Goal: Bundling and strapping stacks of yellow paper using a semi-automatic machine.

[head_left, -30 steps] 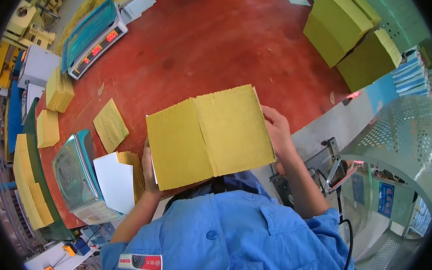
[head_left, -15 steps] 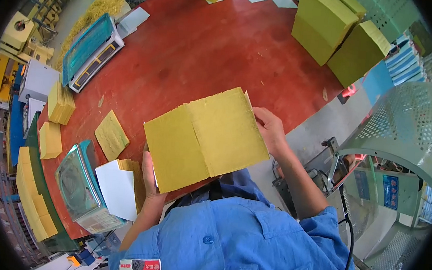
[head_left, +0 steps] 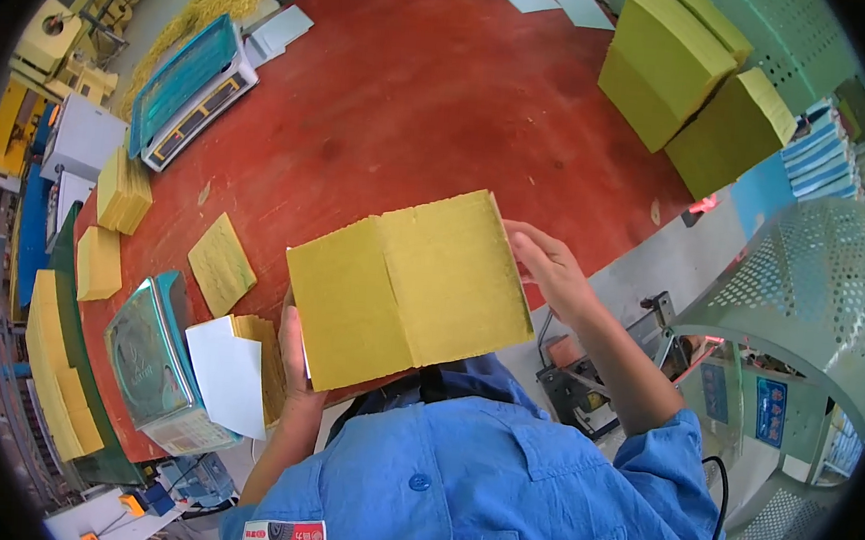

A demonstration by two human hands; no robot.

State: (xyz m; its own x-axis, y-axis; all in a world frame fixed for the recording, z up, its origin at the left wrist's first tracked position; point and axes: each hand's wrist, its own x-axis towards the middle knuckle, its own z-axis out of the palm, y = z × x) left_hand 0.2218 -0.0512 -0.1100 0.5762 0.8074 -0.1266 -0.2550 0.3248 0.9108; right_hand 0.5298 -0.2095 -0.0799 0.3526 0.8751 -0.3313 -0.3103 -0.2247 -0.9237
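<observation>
A thick yellow paper stack (head_left: 406, 283) is held over the near edge of the red table, its broad face tilted up toward me. A crease or step runs down its middle, and its edges look rough. My left hand (head_left: 298, 356) grips the left end, thumb along the side and the other fingers hidden beneath. At the opposite end my right hand (head_left: 553, 273) has its fingers stretched toward the stack's edge, touching or very close to it; some fingertips are hard to make out. White sheet edges peek out at the stack's left side.
On the red table (head_left: 414, 98) stand two scales, one teal-trayed (head_left: 189, 92) and one nearer (head_left: 155, 361). White sheets (head_left: 230, 371) lean on yellow paper beside the nearer scale. A yellow slab (head_left: 222, 265) lies close by. Tall yellow stacks (head_left: 667, 71) stand far right; perforated metal guarding (head_left: 794, 265) is right.
My right hand's fingers have loosened and shifted at the stack's edge. The stack has barely moved. Another person's hand and a yellow block at the far edge are out of sight now.
</observation>
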